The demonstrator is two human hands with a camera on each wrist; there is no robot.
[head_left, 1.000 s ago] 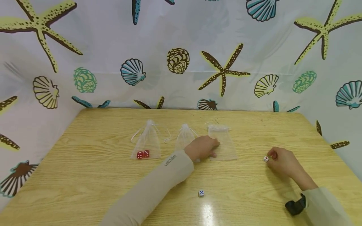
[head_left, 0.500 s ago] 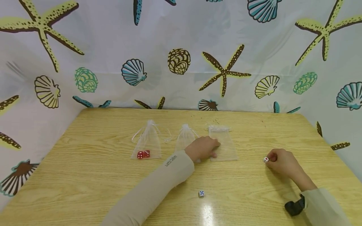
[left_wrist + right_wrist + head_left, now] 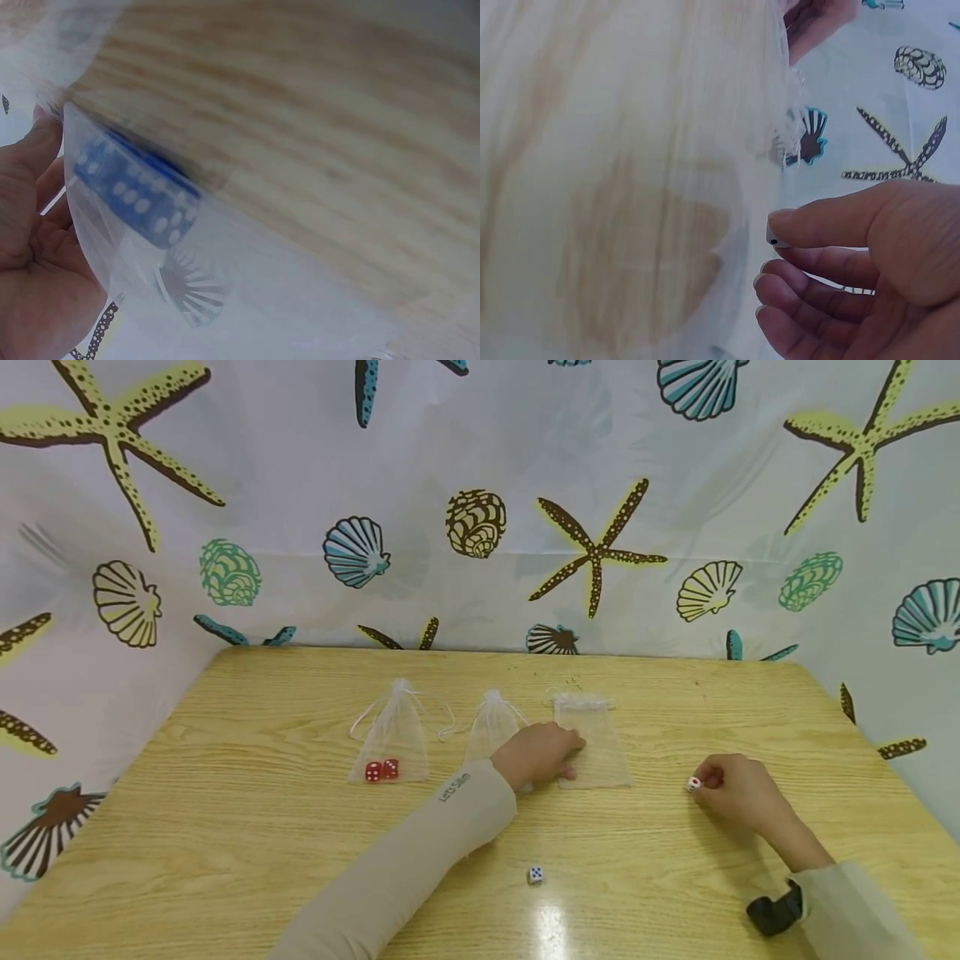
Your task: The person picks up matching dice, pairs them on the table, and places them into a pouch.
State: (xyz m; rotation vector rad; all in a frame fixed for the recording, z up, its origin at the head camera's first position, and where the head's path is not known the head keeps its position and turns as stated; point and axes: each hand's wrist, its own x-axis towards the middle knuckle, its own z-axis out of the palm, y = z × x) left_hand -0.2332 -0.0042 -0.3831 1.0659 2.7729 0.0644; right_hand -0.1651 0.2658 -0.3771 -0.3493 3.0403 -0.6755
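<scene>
My right hand [image 3: 738, 789] pinches a small white die [image 3: 693, 784] with a red pip between thumb and index finger, over the right part of the table. In the right wrist view the die [image 3: 775, 236] shows at the thumb tip, other fingers loosely curled. My left hand [image 3: 542, 753] rests at the left edge of a flat sheer drawstring bag [image 3: 600, 752], index finger and thumb apart. A second sheer bag [image 3: 483, 735] lies partly hidden under that arm; in the left wrist view, blue dice with white pips [image 3: 135, 187] show inside it.
Another sheer bag [image 3: 397, 727] on the left holds red dice [image 3: 382, 770]. A white die with blue pips [image 3: 535, 875] lies at the front middle of the wooden table [image 3: 247, 827]. A shell-patterned curtain [image 3: 420, 468] stands behind and on both sides.
My right hand has moved slightly left with the white die, which has turned a little in the fingers. The left hand and the bags stay where they were.
</scene>
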